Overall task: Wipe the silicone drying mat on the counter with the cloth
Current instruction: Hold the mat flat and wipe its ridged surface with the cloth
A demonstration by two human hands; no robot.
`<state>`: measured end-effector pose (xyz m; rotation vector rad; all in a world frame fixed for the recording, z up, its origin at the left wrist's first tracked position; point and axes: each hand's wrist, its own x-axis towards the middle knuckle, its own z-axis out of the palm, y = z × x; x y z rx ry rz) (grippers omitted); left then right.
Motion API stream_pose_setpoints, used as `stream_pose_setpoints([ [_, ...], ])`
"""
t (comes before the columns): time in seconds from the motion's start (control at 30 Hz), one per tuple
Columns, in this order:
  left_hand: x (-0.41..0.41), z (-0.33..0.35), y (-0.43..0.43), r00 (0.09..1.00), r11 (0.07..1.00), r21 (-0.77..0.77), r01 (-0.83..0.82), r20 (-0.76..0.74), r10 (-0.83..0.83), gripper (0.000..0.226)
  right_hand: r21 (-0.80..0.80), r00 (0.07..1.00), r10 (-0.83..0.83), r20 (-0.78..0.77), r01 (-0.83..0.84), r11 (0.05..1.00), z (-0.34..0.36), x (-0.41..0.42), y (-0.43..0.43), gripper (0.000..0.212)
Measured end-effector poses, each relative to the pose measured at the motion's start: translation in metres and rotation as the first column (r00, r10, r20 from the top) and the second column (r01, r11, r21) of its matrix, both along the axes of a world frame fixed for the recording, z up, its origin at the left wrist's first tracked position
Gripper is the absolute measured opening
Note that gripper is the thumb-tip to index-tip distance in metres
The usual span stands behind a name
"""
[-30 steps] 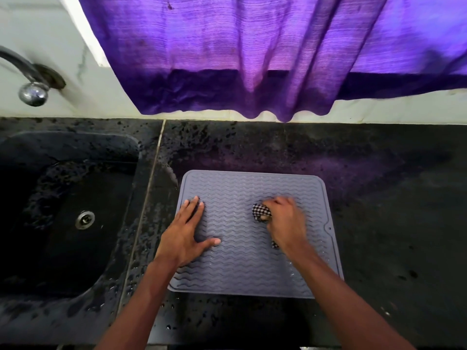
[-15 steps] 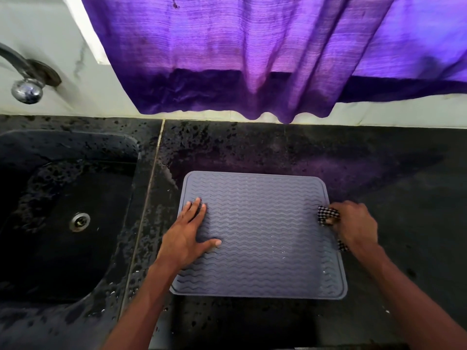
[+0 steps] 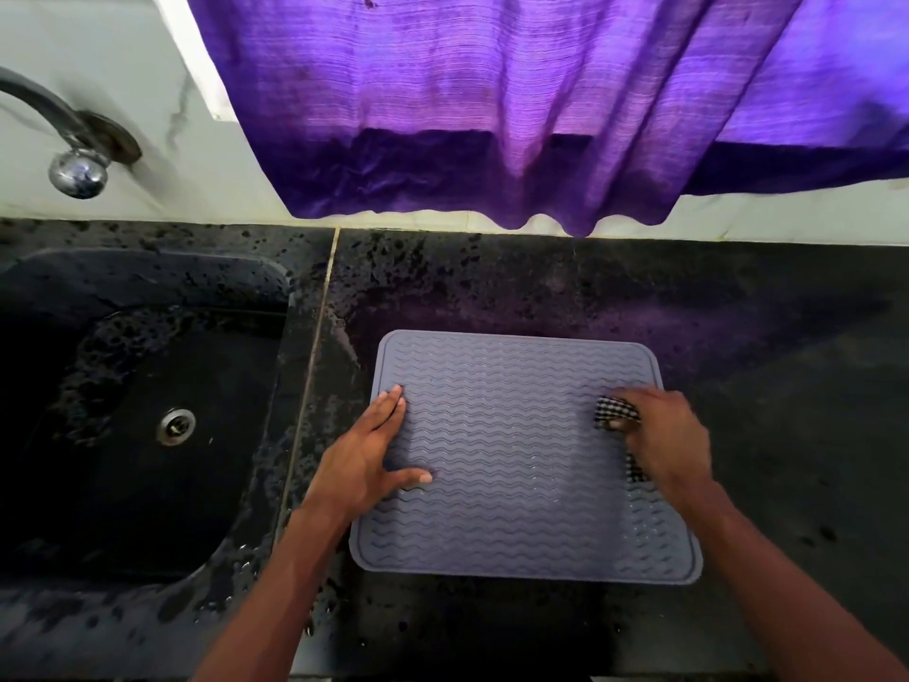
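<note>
Wiping under way. Pins mat (image 3: 516, 460) flat on tabletop (image 3: 787, 411) with left hand (image 3: 364, 465) at mat's left edge. Fingers (image 3: 391, 406) straight and together, thumb spread, palm down, gripping nothing. Likely placed there to stop the light silicone sliding or lifting under the strokes.

Bunches cloth (image 3: 617, 411) in right hand (image 3: 674, 440) near mat's right edge, upper half. Fingers there curled round the checked wad, pressing it onto the ridges. Wadded rather than spread, probably to push down into the wavy grooves.

Mat position: on tabletop, just right of sink (image 3: 123, 435), flat, no corner lifted. Droplets visible at mat's lower right corner, so probably not finished there. Calls for a lower stroke next, toward that wet corner. Risk of dragging mat askew without firm left-hand pressure.

Beyond mat's far edge: purple curtain (image 3: 492, 91). Tap (image 3: 78, 169) far left of mat, above sink.
</note>
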<state>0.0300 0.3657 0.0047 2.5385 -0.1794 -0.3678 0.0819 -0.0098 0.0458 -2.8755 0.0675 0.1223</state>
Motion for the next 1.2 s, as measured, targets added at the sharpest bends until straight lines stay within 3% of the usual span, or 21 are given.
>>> stream_pose_setpoints([
  [0.13,0.005,0.005,0.003,0.999,1.000,-0.025,0.004,-0.041,-0.005,0.144,-0.082,0.992,-0.108,-0.065,0.103,0.991,0.012,0.001,-0.042,0.042],
  [0.27,0.010,0.012,0.014,0.999,0.999,0.030,0.034,0.033,-0.035,0.123,-0.019,0.997,-0.072,-0.001,0.072,0.997,0.020,0.000,-0.027,0.038],
  [0.4,0.021,0.016,0.021,0.987,0.962,0.239,0.135,0.054,-0.152,0.138,0.181,0.981,0.150,0.121,-0.170,0.969,0.012,0.006,0.057,0.036],
  [0.5,0.025,0.020,0.027,0.982,0.932,0.321,0.170,0.018,-0.186,0.159,0.219,0.928,0.341,0.150,-0.368,0.904,0.003,0.017,0.132,0.040],
  [0.63,0.031,0.018,0.035,0.986,0.932,0.327,0.159,-0.011,-0.164,0.162,0.173,0.870,0.485,0.092,-0.493,0.852,0.014,0.023,0.223,0.026],
  [0.73,0.032,0.013,0.039,0.987,0.928,0.343,0.147,0.015,-0.162,0.157,0.131,0.875,0.483,-0.011,-0.478,0.868,0.010,0.017,0.247,0.033],
  [0.83,0.030,0.014,0.041,0.989,0.925,0.359,0.122,0.034,-0.143,0.153,0.081,0.885,0.465,-0.007,-0.463,0.883,0.002,0.010,0.242,0.042],
  [1.07,0.031,0.022,0.036,0.994,0.910,0.401,0.104,-0.030,-0.101,0.161,0.050,0.918,0.391,-0.067,-0.388,0.920,0.007,0.012,0.191,0.042],
  [1.2,0.030,0.023,0.033,0.995,0.907,0.409,0.099,-0.065,-0.080,0.151,0.002,0.946,0.314,-0.081,-0.315,0.949,0.010,0.009,0.154,0.042],
])
